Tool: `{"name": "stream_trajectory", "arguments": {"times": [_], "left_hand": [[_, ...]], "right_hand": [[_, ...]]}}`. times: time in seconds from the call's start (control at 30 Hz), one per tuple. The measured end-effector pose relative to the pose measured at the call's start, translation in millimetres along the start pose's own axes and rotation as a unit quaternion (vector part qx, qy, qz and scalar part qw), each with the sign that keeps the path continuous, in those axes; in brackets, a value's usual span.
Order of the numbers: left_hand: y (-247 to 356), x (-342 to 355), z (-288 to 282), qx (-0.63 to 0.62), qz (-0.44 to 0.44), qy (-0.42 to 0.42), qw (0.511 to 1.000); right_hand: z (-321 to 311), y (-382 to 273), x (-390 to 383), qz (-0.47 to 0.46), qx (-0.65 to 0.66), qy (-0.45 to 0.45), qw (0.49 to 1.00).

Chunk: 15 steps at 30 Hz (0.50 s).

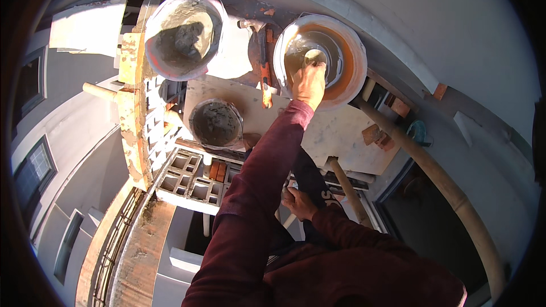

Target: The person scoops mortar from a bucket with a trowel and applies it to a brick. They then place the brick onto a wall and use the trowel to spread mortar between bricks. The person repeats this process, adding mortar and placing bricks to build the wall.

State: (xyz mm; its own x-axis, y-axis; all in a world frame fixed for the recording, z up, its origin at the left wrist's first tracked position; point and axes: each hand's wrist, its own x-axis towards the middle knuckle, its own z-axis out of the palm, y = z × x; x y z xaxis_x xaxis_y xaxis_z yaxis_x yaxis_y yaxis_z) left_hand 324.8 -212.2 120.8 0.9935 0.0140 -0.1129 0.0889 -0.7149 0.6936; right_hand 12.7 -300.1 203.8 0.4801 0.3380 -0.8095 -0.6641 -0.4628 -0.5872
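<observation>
right hand (298, 203) grips a pole near the waist, left hand (309, 82) reaches into orange-rimmed bucket (351, 51)

The left hand (309, 84) covers most of the pale thing it dips in the water bucket (345, 51). The right hand (298, 203) hides whatever its grip closes on.
</observation>
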Motion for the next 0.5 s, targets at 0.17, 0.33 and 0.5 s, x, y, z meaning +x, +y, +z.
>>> {"name": "stream_trajectory", "arguments": {"times": [0.17, 0.33, 0.5], "left_hand": [[29.9, -67.5, -68.6, -0.063, 0.065, 0.072, 0.993], [16.3, -130.5, -97.6, -0.086, 0.035, 0.043, 0.995], [-45.4, -222.0, -134.9, -0.073, -0.111, 0.043, 0.990]], "right_hand": [[-16.2, -13.6, -2.4, 0.037, -0.024, -0.075, 0.996], [-36.3, 4.6, 10.8, 0.085, -0.083, -0.059, 0.991], [-38.2, 10.3, 15.5, 0.072, -0.073, -0.053, 0.993]]}}
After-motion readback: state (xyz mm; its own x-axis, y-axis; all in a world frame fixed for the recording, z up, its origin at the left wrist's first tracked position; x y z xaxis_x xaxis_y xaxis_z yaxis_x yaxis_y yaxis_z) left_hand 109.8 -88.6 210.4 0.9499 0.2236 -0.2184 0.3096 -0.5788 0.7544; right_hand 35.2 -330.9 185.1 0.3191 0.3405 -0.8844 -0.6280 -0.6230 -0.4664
